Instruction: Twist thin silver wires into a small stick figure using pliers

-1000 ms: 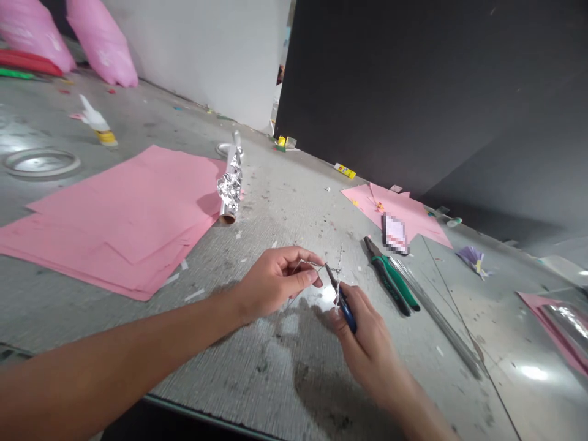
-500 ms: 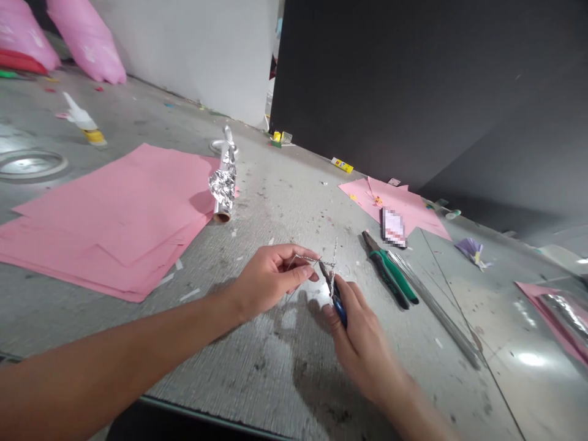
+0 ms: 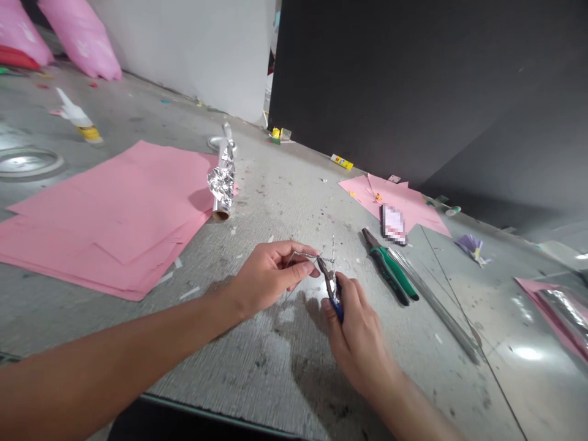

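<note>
Between the fingers and thumb of my left hand (image 3: 271, 272) is a thin twisted wire (image 3: 333, 248), silvery, with branches standing up and hanging down on its right side. My right hand (image 3: 358, 324) is closed round the blue handles of small pliers (image 3: 329, 286). Their dark jaws point up and left and meet the wire close to my left fingertips. Whether the jaws are fully closed on the wire is too small to tell. Both hands are just above the grey table (image 3: 229, 373).
Green-handled pliers (image 3: 392, 269) and a bundle of straight wires (image 3: 436, 309) lie to the right, below a phone-like object (image 3: 394, 225). Pink sheets (image 3: 114, 214) and a foil roll (image 3: 223, 177) are at the left. A glue bottle (image 3: 79, 116) stands farther back.
The pliers in my right hand have shifted slightly left and tilted a little along the wire. My left hand keeps its hold almost unmoved. The whole view has shifted slightly.
</note>
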`<act>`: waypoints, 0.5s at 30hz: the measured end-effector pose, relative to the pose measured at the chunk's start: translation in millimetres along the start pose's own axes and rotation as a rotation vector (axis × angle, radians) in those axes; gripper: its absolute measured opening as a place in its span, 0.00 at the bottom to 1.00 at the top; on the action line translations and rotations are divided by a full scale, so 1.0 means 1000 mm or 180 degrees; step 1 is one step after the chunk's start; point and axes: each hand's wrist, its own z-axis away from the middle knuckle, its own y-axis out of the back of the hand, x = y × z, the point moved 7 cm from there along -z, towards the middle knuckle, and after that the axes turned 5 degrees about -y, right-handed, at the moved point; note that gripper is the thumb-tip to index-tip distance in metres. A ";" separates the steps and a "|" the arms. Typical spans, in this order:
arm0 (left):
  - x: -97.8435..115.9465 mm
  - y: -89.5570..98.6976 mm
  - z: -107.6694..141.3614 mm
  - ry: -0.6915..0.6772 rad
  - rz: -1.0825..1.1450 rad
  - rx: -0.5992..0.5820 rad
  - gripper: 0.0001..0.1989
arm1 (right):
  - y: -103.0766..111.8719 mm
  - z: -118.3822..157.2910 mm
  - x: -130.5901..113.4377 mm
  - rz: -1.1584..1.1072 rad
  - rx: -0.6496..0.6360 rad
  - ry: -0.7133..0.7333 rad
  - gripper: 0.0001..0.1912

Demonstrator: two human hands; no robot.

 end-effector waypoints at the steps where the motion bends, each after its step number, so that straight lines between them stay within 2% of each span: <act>1: 0.000 0.000 0.000 0.0006 0.0009 0.0001 0.12 | 0.000 0.000 0.000 0.0001 -0.0003 0.0006 0.17; 9: -0.002 0.001 0.000 -0.0009 -0.0060 -0.0024 0.10 | -0.003 0.000 0.004 -0.0112 -0.0101 -0.0150 0.15; 15: -0.003 -0.002 -0.001 0.0056 0.0031 -0.0297 0.14 | -0.003 -0.001 0.008 -0.0573 -0.0383 -0.0377 0.15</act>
